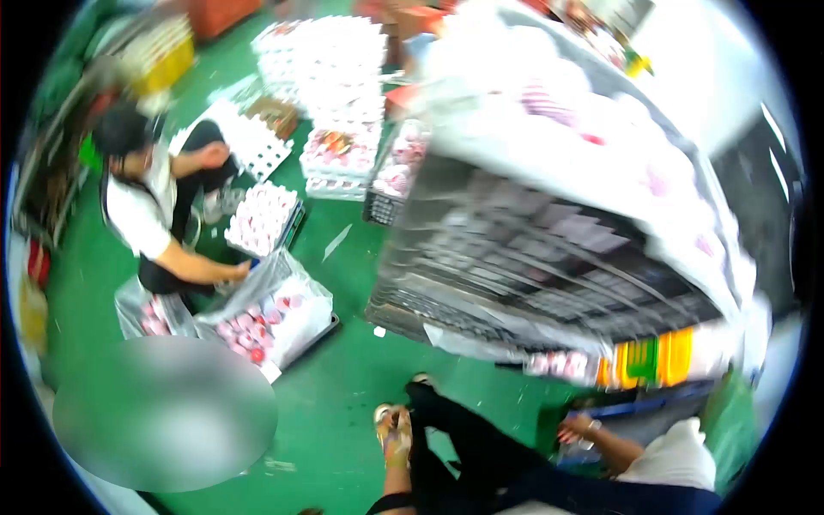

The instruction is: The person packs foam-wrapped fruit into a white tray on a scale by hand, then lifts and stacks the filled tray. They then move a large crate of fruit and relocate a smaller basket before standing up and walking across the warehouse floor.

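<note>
My left hand [395,431] hangs low over the green floor, beside my dark trousers. It looks yellowish and patterned, perhaps gloved; blur hides whether its fingers hold anything. On the other side of my legs is my right hand [578,428], with a band at the wrist and loosely bent, parted fingers. No object shows in it. It is nearest a blue-edged dark crate [592,402]; contact cannot be made out. Ahead rises a large stack of black crates [515,249], its top lined with white plastic film [549,129] around pale, net-wrapped round fruit [549,101].
A seated person [142,202] at left touches a plastic-lined crate of red fruit [257,330]. White fruit trays [343,69] are stacked behind. A yellow-orange crate [657,359] stands right of the black stack. Scraps lie on the green floor [343,369]. A smeared oval hides the lower left.
</note>
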`<state>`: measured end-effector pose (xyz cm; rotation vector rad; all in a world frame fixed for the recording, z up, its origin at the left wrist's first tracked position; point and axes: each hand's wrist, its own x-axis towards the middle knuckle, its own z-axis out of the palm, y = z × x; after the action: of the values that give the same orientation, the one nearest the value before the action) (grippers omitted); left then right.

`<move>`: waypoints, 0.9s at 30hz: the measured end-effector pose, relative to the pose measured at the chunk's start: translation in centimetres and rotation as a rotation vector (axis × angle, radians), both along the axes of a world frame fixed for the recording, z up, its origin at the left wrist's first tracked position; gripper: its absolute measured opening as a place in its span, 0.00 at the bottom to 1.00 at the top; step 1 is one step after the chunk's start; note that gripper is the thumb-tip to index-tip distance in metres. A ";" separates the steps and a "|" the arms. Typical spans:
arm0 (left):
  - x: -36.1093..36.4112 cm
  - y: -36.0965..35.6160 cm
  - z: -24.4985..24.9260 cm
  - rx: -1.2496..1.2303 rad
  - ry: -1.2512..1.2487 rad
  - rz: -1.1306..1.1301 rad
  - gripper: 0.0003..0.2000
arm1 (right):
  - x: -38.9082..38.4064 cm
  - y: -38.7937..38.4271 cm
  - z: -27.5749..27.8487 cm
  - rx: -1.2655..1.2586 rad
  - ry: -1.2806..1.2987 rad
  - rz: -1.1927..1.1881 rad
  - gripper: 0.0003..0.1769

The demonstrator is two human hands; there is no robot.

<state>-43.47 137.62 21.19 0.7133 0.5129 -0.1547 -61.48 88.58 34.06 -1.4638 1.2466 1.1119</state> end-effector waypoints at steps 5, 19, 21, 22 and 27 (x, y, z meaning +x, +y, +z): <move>11.9 5.1 21.9 0.317 -0.263 -0.122 0.11 | -5.8 0.3 6.6 -0.275 -0.171 0.005 0.14; 14.4 -31.5 57.8 1.666 -1.244 -0.261 0.17 | -24.7 -6.3 2.4 -0.330 -0.271 -0.533 0.15; 14.5 -34.6 56.4 1.769 -1.262 -0.282 0.11 | -28.7 -10.8 4.6 -0.288 -0.176 -0.717 0.13; 14.4 -34.9 56.2 1.730 -0.859 -0.275 0.09 | -29.8 -13.9 5.5 -0.388 -0.189 -0.708 0.12; 15.3 -33.0 56.1 1.762 -0.680 -0.306 0.07 | -31.4 -24.7 4.2 -0.533 -0.127 -0.702 0.09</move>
<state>-28.16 104.64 77.26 2.4467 -0.2839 0.3303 -92.92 63.86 38.23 -1.2575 1.8513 0.2193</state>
